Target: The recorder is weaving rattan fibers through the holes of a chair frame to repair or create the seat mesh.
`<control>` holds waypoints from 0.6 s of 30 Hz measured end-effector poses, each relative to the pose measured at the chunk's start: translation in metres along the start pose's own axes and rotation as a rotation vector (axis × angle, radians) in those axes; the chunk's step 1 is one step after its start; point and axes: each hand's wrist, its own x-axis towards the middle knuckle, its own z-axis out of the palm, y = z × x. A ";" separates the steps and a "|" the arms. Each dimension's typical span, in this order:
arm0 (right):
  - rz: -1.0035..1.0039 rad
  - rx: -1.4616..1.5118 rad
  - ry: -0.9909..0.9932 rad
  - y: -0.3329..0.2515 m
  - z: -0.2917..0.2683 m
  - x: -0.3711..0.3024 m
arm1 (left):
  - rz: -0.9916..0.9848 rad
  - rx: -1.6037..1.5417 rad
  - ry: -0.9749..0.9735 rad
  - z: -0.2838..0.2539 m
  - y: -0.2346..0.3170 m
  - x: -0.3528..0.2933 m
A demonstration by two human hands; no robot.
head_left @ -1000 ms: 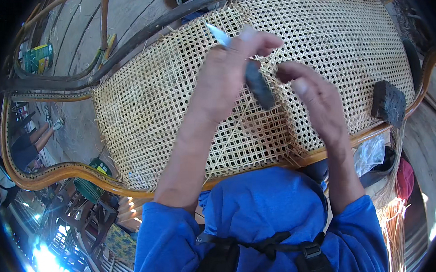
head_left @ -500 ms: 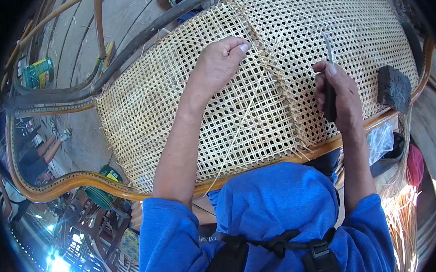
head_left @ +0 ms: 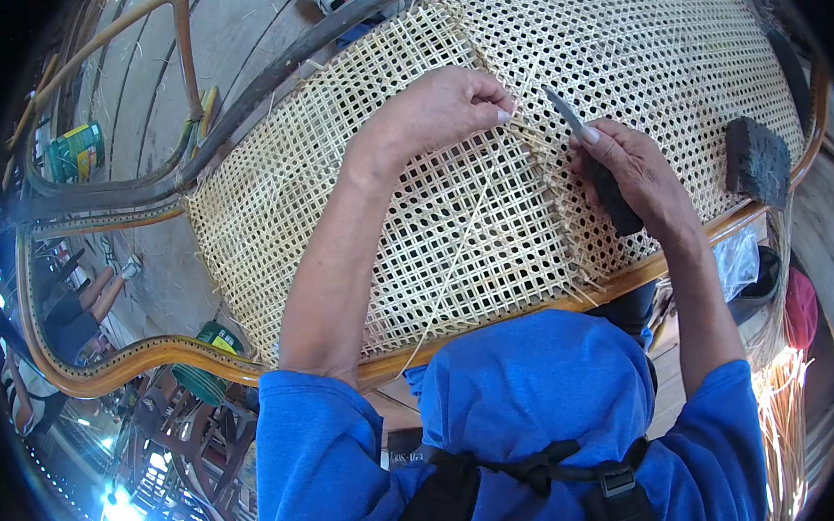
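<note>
A woven cane panel [head_left: 339,208] in pale open mesh lies in front of me in a curved wooden frame [head_left: 148,348]. A ridge of knotted strand ends [head_left: 535,146] runs across it from far to near. My left hand [head_left: 433,113] is over the panel beside this ridge, thumb and forefinger pinched on a thin cane strand [head_left: 530,77]. My right hand [head_left: 634,169] grips a knife by its dark handle [head_left: 614,198]. The knife's grey blade [head_left: 565,113] points up and left, close to the left fingertips. A loose strand [head_left: 467,234] trails toward me across the mesh.
A dark rough block [head_left: 757,165] rests on the panel's right end. Bundled strands [head_left: 781,411] hang at the lower right, near a red object [head_left: 800,308] and a clear plastic bag [head_left: 736,261]. Green containers [head_left: 77,153] stand on the floor at left. Another person's legs [head_left: 98,294] show beyond the frame.
My left hand has moved right to the ridge. My right hand has come slightly left and tilted the knife, so its blade now leans toward the left fingers.
</note>
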 end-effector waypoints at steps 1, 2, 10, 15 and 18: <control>0.031 -0.057 -0.023 -0.007 -0.001 -0.001 | -0.103 -0.037 -0.036 -0.005 0.004 0.001; 0.064 -0.112 -0.047 -0.013 -0.001 -0.002 | -0.209 -0.074 -0.073 -0.009 0.007 0.000; 0.216 -0.373 -0.278 -0.040 0.001 0.020 | -0.282 -0.365 -0.188 -0.024 -0.014 0.009; 0.305 -0.330 -0.295 -0.052 0.006 0.031 | -0.309 -0.317 -0.198 -0.023 -0.012 0.013; 0.344 -0.274 -0.285 -0.058 0.012 0.031 | -0.320 -0.333 -0.174 -0.022 -0.017 0.017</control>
